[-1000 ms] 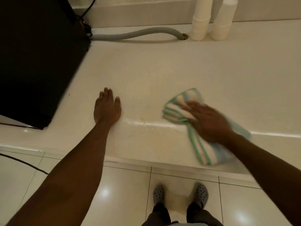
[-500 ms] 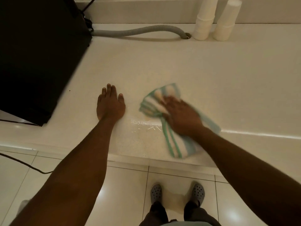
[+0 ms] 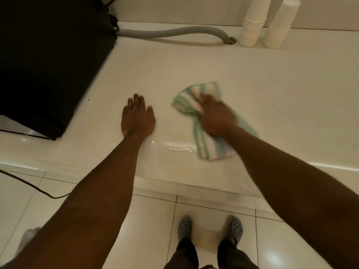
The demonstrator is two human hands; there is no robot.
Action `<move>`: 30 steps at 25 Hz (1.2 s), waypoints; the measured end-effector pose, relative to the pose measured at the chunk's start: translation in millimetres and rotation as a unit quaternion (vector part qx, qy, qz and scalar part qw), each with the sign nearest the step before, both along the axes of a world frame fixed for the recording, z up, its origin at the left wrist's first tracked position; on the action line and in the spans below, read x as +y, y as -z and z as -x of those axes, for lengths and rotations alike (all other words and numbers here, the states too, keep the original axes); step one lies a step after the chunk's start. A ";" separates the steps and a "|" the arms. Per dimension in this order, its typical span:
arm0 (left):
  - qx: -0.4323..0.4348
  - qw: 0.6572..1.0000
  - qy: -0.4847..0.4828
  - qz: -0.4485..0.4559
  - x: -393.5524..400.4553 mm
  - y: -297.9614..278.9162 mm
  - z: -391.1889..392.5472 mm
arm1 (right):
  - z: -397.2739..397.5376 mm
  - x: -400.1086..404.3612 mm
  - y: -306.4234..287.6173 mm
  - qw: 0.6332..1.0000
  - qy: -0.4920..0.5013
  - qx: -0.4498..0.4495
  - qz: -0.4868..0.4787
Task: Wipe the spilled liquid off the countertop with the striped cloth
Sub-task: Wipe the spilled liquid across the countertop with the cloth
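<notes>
The right hand (image 3: pixel 217 117) lies palm down on the cloth (image 3: pixel 204 131), its fingers (image 3: pixel 204 100) spread and pressed into the bunched far end; they are blurred, so whether they pinch the fabric or only press on it cannot be told. The cloth, striped green, white and pale blue, lies crumpled on the bench (image 3: pixel 213 70), its near end fanning out towards the front edge. Just left of that near end, touching it, a thin shiny spill (image 3: pixel 172 145) glints on the surface. Beyond the spill, the left hand (image 3: pixel 138 118) rests flat on the bench, fingers together and holding nothing. A large black box (image 3: pixel 48 55) stands at the far left. A grey hose (image 3: pixel 171 33) runs from it along the back to a hole, and two stacks of white cups (image 3: pixel 270 24) stand beside that. Below the bench edge are floor tiles (image 3: pixel 151 230) and two grey clogs (image 3: pixel 209 229).
</notes>
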State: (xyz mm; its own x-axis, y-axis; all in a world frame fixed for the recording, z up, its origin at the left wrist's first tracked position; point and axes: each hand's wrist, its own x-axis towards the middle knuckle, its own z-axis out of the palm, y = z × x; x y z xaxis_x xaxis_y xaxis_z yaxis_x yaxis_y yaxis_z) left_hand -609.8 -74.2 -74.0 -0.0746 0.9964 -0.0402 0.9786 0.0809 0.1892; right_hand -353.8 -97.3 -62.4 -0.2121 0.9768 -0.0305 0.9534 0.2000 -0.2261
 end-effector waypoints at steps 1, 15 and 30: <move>-0.004 1.000 0.000 0.001 -0.5 0.1 -0.6 | 20.0 -13.3 0.5 0.998 -0.061 -0.003 0.004; 0.024 0.999 0.041 0.000 -22.5 4.4 59.9 | 32.7 20.6 -7.5 0.999 0.051 0.003 0.015; 0.017 0.999 0.040 0.009 -26.3 0.4 67.7 | 72.7 -42.0 -2.6 0.994 -0.100 -0.041 0.000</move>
